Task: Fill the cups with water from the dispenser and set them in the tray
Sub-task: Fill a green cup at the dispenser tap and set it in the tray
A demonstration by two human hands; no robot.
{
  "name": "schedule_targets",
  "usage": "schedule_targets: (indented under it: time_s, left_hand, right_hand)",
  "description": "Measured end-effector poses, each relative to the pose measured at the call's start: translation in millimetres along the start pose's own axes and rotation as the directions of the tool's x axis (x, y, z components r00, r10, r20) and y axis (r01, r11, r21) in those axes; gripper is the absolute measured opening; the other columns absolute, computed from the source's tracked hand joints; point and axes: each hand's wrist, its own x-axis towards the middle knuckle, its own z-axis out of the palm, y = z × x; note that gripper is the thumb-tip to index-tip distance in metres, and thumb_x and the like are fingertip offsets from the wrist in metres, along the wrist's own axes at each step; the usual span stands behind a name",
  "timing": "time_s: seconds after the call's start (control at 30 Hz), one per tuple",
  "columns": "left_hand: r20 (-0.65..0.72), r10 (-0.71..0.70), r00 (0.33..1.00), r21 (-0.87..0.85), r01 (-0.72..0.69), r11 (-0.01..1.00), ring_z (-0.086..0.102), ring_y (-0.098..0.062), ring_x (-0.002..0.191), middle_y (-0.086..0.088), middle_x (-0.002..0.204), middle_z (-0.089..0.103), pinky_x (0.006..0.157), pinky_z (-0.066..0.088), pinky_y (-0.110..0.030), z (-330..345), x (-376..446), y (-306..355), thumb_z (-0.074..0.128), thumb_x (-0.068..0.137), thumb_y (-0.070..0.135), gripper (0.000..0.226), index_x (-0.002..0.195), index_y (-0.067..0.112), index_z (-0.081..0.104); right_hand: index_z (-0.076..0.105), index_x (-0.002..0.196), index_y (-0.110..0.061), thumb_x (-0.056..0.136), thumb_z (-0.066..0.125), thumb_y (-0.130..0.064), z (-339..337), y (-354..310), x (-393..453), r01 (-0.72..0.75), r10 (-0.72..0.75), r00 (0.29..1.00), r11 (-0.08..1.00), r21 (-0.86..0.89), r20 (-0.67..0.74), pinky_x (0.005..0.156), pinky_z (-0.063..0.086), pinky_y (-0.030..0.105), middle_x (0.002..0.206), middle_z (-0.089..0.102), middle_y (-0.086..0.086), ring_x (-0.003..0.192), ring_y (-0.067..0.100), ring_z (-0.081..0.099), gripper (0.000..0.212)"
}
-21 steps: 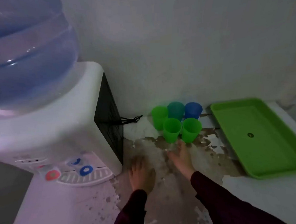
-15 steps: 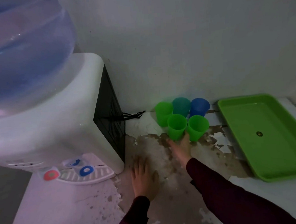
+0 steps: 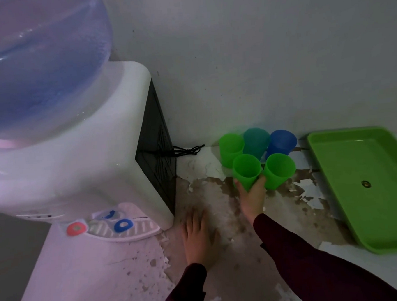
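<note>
**Q:** What is the person's right hand doing?

**A:** The right hand (image 3: 252,193) is wrapped around the lower body of the front-left green cup (image 3: 247,171), thumb on one side and fingers on the other. That cup stands upright at the front of a cluster of five.

**Q:** Where is the cluster in relation to the water dispenser?

**A:** The white water dispenser (image 3: 76,163), topped by a large blue bottle (image 3: 34,67), stands on the left. The cups sit to its right, close to the wall: a second green cup (image 3: 277,171) just beside the held one, and behind them a third green cup (image 3: 231,148), a teal cup (image 3: 255,142) and a blue cup (image 3: 281,142), all packed together.

**Q:** And the tray?

**A:** The green tray (image 3: 330,164) lies further right of the dispenser, beyond the cups, with no cup in it.

**Q:** The left hand?

**A:** The left hand (image 3: 199,237) rests flat, palm down, fingers loosely spread, on the worn, peeling counter (image 3: 221,219) just right of the dispenser's drip grille (image 3: 125,233), holding nothing. A red tap (image 3: 76,228) and a blue tap (image 3: 123,225) sit above that grille.
</note>
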Motion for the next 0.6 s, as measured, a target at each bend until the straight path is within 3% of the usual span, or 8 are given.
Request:
schedule_targets:
  time_s: [0.07, 0.13, 0.2, 0.27, 0.33, 0.43, 0.5, 0.6]
  left_hand:
    - [0.023, 0.001, 1.0, -0.042, 0.0, 0.999, 0.0, -0.022, 0.147, -0.006, 0.16, 0.01, 0.117, -0.006, -0.037, -7, 2, 0, 0.037, 0.094, 0.044, 0.065, 0.15, 0.017, 0.019]
    - [0.028, -0.006, 1.0, -0.224, 0.012, 0.975, 0.011, -0.022, 0.146, -0.009, 0.157, 0.02, 0.118, 0.004, -0.036, -20, 2, 3, 0.042, 0.094, 0.039, 0.061, 0.147, 0.014, 0.025]
    - [0.033, -0.039, 0.999, -0.489, 0.05, 0.871, 0.025, -0.018, 0.141, -0.008, 0.153, 0.03, 0.114, 0.019, -0.03, -37, -5, 4, 0.043, 0.094, 0.044, 0.06, 0.145, 0.015, 0.03]
    - [0.088, -0.022, 0.996, -0.694, 0.077, 0.716, 0.029, -0.006, 0.135, 0.0, 0.152, 0.033, 0.108, 0.022, -0.023, -54, -20, 3, 0.041, 0.087, 0.064, 0.073, 0.146, 0.022, 0.03]
    - [0.117, 0.038, 0.992, -0.78, 0.068, 0.622, 0.031, -0.001, 0.134, 0.008, 0.15, 0.035, 0.107, 0.025, -0.022, -65, -39, 0, 0.047, 0.077, 0.074, 0.084, 0.146, 0.028, 0.029]
    - [0.001, 0.046, 0.999, -0.825, -0.025, 0.565, 0.048, 0.005, 0.121, 0.027, 0.129, 0.052, 0.096, 0.038, -0.009, -72, -64, -11, 0.072, 0.073, 0.052, 0.074, 0.135, 0.034, 0.038]
    - [-0.076, -0.064, 0.995, -0.845, -0.031, 0.534, 0.052, 0.005, 0.115, 0.023, 0.123, 0.056, 0.092, 0.043, -0.011, -73, -78, -24, 0.079, 0.072, 0.032, 0.07, 0.131, 0.033, 0.041]
    - [-0.141, -0.236, 0.961, -0.878, -0.011, 0.479, 0.06, -0.001, 0.106, 0.01, 0.117, 0.062, 0.085, 0.048, -0.014, -76, -94, -56, 0.079, 0.072, 0.011, 0.064, 0.124, 0.029, 0.048]
  right_hand:
    - [0.039, 0.121, -0.01, 0.086, 0.07, -0.018, -7, 3, -14, 0.032, -0.028, 0.995, 0.999, -0.036, 0.091, 0.09, 0.044, 0.026, 0.115, 0.054, 0.001, 0.104, 0.016, 0.054, 0.046]
    - [0.04, 0.119, -0.022, 0.086, 0.07, -0.02, -17, 6, -35, 0.048, -0.037, 0.977, 0.998, -0.051, 0.208, 0.087, 0.044, 0.016, 0.111, 0.056, -0.009, 0.102, 0.006, 0.057, 0.045]
    - [0.041, 0.116, -0.033, 0.083, 0.072, -0.025, -26, 10, -57, 0.03, -0.018, 0.947, 0.999, -0.034, 0.321, 0.083, 0.045, 0.008, 0.111, 0.056, -0.021, 0.1, -0.007, 0.059, 0.046]
    - [0.044, 0.12, -0.036, 0.078, 0.073, -0.038, -30, 13, -83, -0.002, 0.007, 0.915, 1.0, -0.014, 0.403, 0.082, 0.048, 0.009, 0.115, 0.059, -0.019, 0.103, -0.007, 0.059, 0.052]
    - [0.044, 0.129, -0.033, 0.074, 0.072, -0.055, -29, 16, -108, -0.039, 0.031, 0.888, 0.999, 0.008, 0.459, 0.081, 0.05, 0.013, 0.118, 0.062, -0.016, 0.105, -0.003, 0.061, 0.066]
    - [0.052, 0.118, -0.036, 0.076, 0.072, -0.048, -16, 18, -144, -0.032, 0.012, 0.855, 0.999, 0.029, 0.519, 0.077, 0.054, 0.018, 0.108, 0.07, -0.013, 0.098, 0.006, 0.068, 0.048]
    - [0.054, 0.113, -0.037, 0.074, 0.074, -0.037, 0, 15, -163, -0.017, 0.007, 0.837, 1.0, 0.013, 0.547, 0.079, 0.056, 0.023, 0.105, 0.07, -0.012, 0.095, 0.009, 0.069, 0.044]
    - [0.056, 0.11, -0.036, 0.074, 0.077, -0.03, 30, 5, -181, 0.031, -0.013, 0.79, 0.999, -0.019, 0.614, 0.077, 0.053, 0.015, 0.103, 0.07, -0.014, 0.092, 0.003, 0.068, 0.042]
